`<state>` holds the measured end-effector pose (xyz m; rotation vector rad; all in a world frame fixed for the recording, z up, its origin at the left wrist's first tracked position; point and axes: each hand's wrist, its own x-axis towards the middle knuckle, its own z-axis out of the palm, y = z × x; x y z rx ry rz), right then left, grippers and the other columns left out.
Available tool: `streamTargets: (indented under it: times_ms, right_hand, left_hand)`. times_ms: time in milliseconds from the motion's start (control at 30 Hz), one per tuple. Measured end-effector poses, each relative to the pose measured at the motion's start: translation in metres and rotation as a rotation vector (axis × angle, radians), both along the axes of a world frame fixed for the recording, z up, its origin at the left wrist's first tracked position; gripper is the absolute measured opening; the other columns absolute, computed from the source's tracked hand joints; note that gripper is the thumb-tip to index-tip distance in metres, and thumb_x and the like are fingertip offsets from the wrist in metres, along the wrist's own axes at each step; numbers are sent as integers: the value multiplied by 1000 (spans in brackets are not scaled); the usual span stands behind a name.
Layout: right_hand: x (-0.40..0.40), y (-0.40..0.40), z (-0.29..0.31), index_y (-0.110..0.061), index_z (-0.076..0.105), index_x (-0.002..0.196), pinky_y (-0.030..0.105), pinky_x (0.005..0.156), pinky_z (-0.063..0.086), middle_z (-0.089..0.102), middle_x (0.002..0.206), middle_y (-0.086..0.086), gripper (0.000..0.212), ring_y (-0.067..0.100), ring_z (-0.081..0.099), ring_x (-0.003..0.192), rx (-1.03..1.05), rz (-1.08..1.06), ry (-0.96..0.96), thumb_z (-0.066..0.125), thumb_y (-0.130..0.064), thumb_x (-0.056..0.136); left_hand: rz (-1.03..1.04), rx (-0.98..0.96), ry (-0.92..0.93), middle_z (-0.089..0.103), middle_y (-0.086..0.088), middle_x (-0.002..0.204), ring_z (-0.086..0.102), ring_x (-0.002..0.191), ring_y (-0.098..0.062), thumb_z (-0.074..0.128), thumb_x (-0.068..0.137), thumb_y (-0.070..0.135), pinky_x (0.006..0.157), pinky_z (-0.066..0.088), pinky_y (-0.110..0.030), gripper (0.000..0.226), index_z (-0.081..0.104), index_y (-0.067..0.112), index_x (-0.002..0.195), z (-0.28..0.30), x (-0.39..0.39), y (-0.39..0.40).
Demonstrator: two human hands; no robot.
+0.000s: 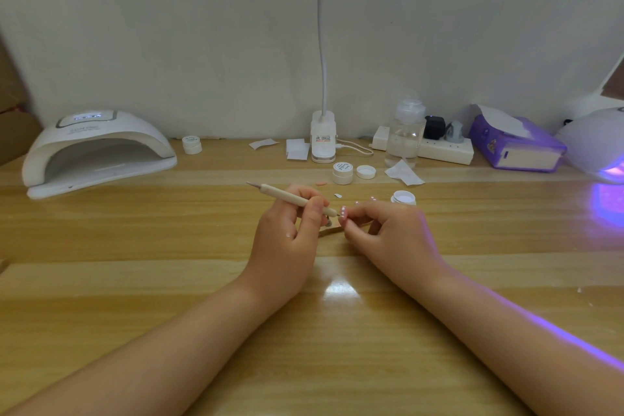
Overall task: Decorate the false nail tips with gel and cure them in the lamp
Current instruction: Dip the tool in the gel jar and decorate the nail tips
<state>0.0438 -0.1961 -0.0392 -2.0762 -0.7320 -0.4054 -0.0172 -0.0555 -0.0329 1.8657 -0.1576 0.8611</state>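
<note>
We are working at the middle of the table. Our left hand is gripping a wooden dotting tool like a pen, its fine end meeting a pink false nail tip that our right hand is pinching between thumb and fingertips. White dots are already showing along the tip. To do this step well, we are judging that both wrists should be resting on the table, the tool touching lightly and lifting straight off so each dot keeps its round shape, and the tip staying level so the wet gel does not run. An open jar of white gel is standing just beyond the right hand, with a closed jar and a loose lid farther back. The curing lamp is waiting at far left, well apart; a second lamp at far right is glowing violet. The table is pale glossy wood set against a white wall, where a clip lamp, a clear bottle, a power strip and a purple tissue box are lining the back edge.
</note>
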Motion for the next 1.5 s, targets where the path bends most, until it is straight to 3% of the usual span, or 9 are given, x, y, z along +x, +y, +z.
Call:
streamTargets:
  times_ms: [767,933,1500]
  right_hand:
    - [0,1,-1,-24,76,83,13,58,39,64,69,-20,9,-12,53,56,16,1,-10,72,-17,79]
    - [0,0,-1,-24,76,85,13,59,39,67,72,-17,10,-12,53,57,10,4,-12,71,-17,78]
    - [-2,-1,1,-24,76,86,14,59,40,67,72,-18,10,-11,53,57,-7,5,2,71,-18,79]
  left_hand:
    - [9,0,3,65,19,71,63,71,0,46,89,26,63,44,-9,14,57,23,82,0,-1,0]
    - [4,-6,1,63,11,68,64,70,1,47,89,25,62,43,-7,14,57,22,81,0,-1,0]
    - [6,-8,16,65,17,71,62,71,0,46,89,25,63,43,-8,14,57,20,82,0,-1,0]
